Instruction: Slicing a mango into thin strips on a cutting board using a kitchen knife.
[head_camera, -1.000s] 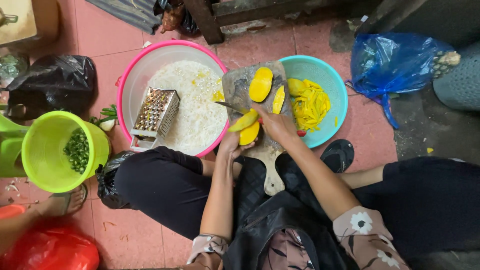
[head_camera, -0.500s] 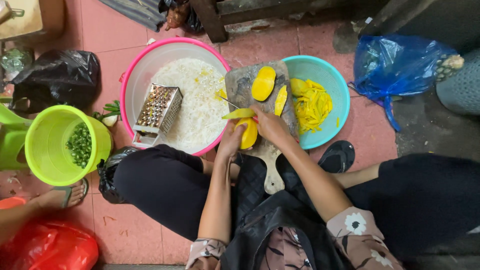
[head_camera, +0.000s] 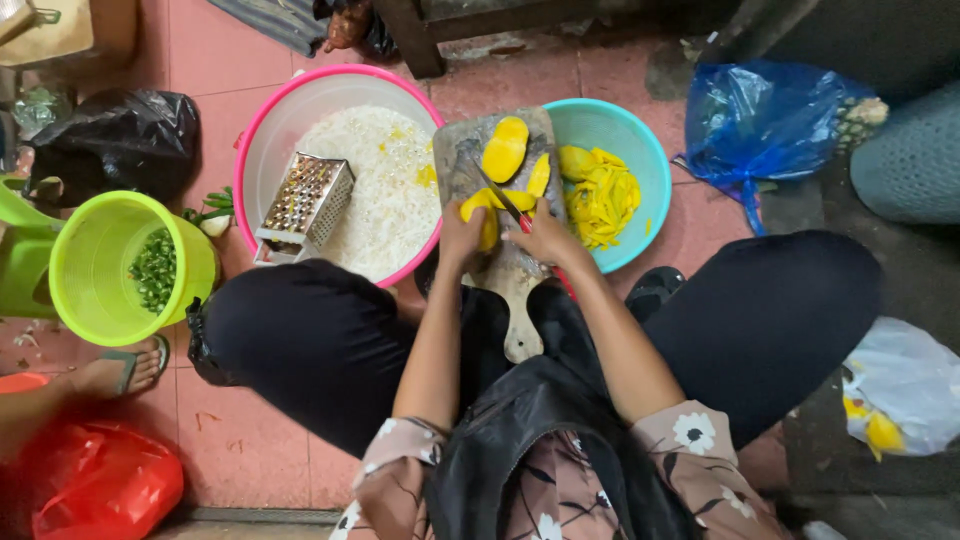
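Fingers, left hand (head_camera: 462, 235): curled narrow over a yellow fruit piece (head_camera: 485, 215), pinning it to the wooden cutting board (head_camera: 510, 285).
Fingers, right hand (head_camera: 545, 238): closed around the handle of a knife (head_camera: 503, 198); blade runs up and left across the fruit, close to the left fingertips.
Fruit location: middle of the board, under the left hand, between the two basins.
Other cut pieces: one oval half (head_camera: 505, 150) on the far end of the board; a thin wedge (head_camera: 539, 176) just to the right of the blade.
Teal bowl (head_camera: 650, 165): right of the board, touching its edge, holding yellow fruit strips (head_camera: 600, 195).
Pink basin (head_camera: 275, 130): left of the board, filled with white shreds; a metal box grater (head_camera: 305, 205) lies tilted inside.
Green bucket (head_camera: 85, 290): far left, holding chopped green bits.
Surroundings: blue plastic bag (head_camera: 760, 120) far right; black bag (head_camera: 115, 135) far left; red bag (head_camera: 95, 480) near left; another person's sandalled foot (head_camera: 125, 370) by the bucket.
Risk: the blade sits near the holding fingertips; slick fruit could slide and carry the edge into them. The board bridges two rims and may rock under pressure.
Change from half a second ago: both hands sit closer together over the piece, and the knife now angles further up the board.
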